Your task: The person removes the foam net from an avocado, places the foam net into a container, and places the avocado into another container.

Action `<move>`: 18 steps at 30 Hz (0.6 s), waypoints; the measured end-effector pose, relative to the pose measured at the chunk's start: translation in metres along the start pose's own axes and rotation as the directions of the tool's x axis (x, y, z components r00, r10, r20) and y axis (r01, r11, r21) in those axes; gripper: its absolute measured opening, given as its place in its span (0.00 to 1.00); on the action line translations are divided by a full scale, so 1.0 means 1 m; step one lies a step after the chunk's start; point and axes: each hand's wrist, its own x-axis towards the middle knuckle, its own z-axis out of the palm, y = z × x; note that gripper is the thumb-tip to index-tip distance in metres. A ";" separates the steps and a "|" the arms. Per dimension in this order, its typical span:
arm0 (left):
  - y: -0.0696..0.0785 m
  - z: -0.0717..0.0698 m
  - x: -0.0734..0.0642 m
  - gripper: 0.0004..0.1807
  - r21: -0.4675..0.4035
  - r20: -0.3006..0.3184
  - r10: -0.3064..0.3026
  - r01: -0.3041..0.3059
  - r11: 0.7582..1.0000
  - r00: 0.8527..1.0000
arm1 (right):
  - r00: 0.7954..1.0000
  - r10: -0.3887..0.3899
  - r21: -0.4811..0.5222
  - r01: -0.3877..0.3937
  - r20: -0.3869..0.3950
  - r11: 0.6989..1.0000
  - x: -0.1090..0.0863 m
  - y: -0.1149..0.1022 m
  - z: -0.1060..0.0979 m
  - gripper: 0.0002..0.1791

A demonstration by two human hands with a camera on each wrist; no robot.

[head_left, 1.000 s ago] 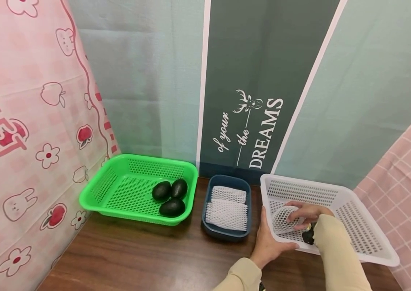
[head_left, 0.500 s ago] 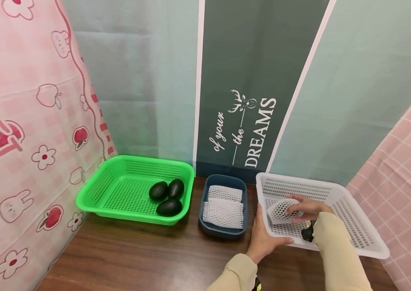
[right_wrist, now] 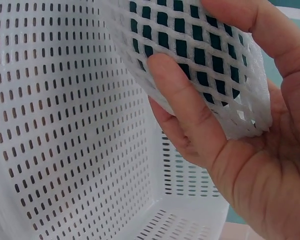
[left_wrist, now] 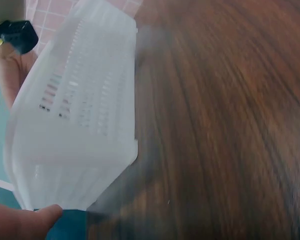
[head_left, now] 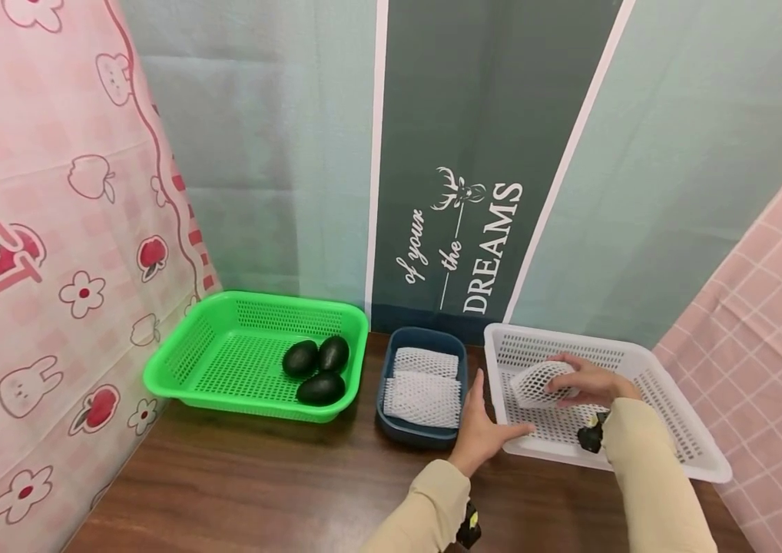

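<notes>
My right hand [head_left: 588, 382] grips a dark avocado in a white foam net sleeve [head_left: 536, 384], lifted over the floor of the white perforated basket [head_left: 560, 347]. In the right wrist view, fingers and thumb curl round the netting [right_wrist: 192, 47], and dark skin shows through its mesh. My left hand [head_left: 481, 432] is at the basket's near left corner, thumb and fingers spread wide. From the left wrist, its thumb [left_wrist: 40, 220] shows close to the basket's corner [left_wrist: 65, 180].
Left of the white basket stands a blue container [head_left: 419, 438] holding white foam net sleeves [head_left: 422, 399]. A green basket [head_left: 239, 407] further left bears three dark avocados [head_left: 320, 389]. Curtains hang behind and at both sides of the wooden table [head_left: 260, 484].
My right hand has raised and tilted the netted avocado, moving it slightly away from me. My left hand has shifted left, its thumb drawing back along the rim. The view has shifted a little.
</notes>
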 end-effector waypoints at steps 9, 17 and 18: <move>0.005 -0.021 0.006 0.56 -0.067 0.027 -0.029 0.031 0.997 0.999 | 0.995 -0.098 -0.063 0.096 -0.031 0.993 -0.007 -0.005 -0.002 0.41; 0.017 -0.034 0.008 0.53 -0.089 0.079 -0.060 0.067 0.994 0.995 | 0.977 -0.197 -0.089 0.189 -0.087 0.978 -0.017 -0.014 0.005 0.39; 0.019 -0.036 0.008 0.52 -0.089 0.086 -0.063 0.071 0.994 0.994 | 0.973 -0.212 -0.098 0.204 -0.092 0.974 -0.019 -0.016 0.006 0.39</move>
